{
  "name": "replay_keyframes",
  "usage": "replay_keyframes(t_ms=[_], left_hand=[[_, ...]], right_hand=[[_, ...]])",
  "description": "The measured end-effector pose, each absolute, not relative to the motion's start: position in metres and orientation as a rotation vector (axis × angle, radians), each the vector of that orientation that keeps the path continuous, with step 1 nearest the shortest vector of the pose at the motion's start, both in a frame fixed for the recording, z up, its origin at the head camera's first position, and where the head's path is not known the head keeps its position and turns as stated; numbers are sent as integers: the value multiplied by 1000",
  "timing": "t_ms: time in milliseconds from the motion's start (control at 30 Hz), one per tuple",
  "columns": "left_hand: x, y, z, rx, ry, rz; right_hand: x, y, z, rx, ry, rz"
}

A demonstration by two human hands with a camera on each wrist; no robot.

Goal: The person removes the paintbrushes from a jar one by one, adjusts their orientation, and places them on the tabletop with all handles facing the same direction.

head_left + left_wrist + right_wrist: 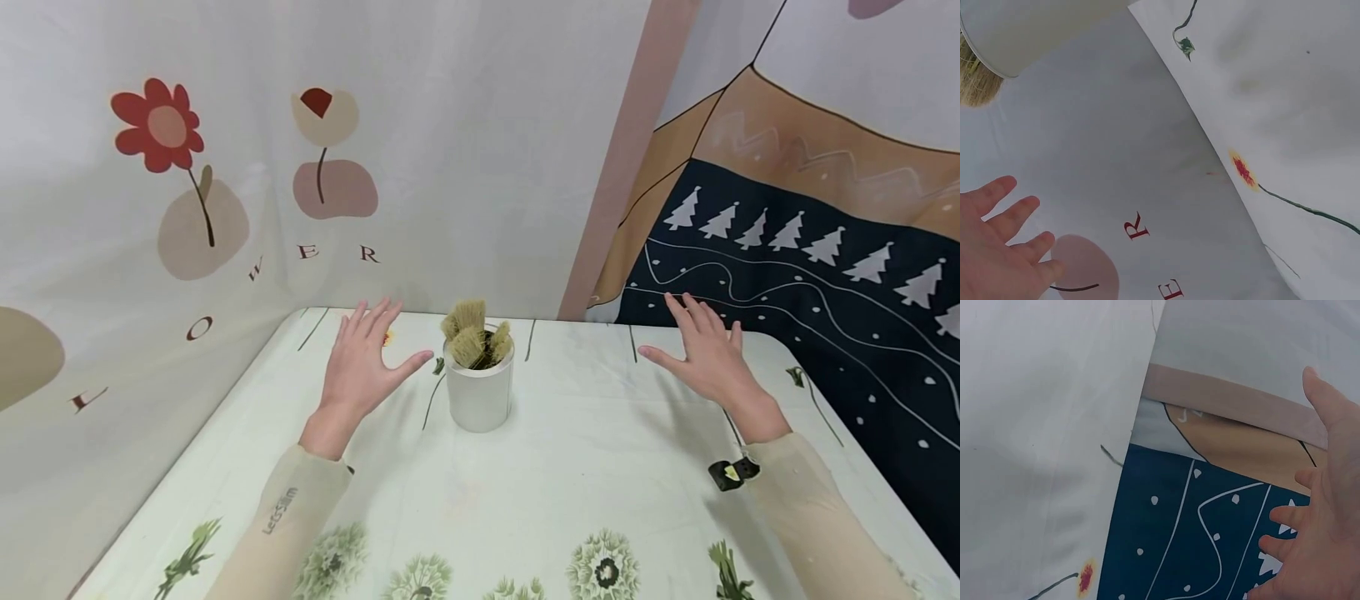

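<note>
A white cylindrical pot [482, 402] stands upright near the far edge of the table, with pale straw-coloured bristly bundles [468, 333] poking out of its top. Left of it, my left hand [363, 362] hovers with fingers spread and thumb toward the pot, not touching it. Farther off on the right, my right hand [708, 358] is held above the table, fingers spread and holding nothing. The left wrist view catches part of the pot [1041, 28] and the left fingers [1013, 219]. In the right wrist view the right hand [1329, 519] appears with only cloth behind it.
A white table [555, 467] with printed flowers and stems lies under both hands. Behind it hangs a pale curtain [465, 150] with flower prints and letters. On the right is a dark cloth [750, 275] with white trees. A black strap device [733, 473] sits at the right wrist.
</note>
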State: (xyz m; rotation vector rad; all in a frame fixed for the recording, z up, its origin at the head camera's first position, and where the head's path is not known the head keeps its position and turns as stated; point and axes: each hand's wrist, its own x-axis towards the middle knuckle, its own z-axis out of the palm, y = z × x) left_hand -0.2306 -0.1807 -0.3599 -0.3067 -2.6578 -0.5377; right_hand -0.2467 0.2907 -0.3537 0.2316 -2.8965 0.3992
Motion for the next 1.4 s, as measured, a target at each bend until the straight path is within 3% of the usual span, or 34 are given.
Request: replay_keyframes(t_ms=[1400], left_hand=[[-206, -147, -369, -230, -2564, -1066]], right_hand=[[-252, 240, -348, 375, -2906, 574]])
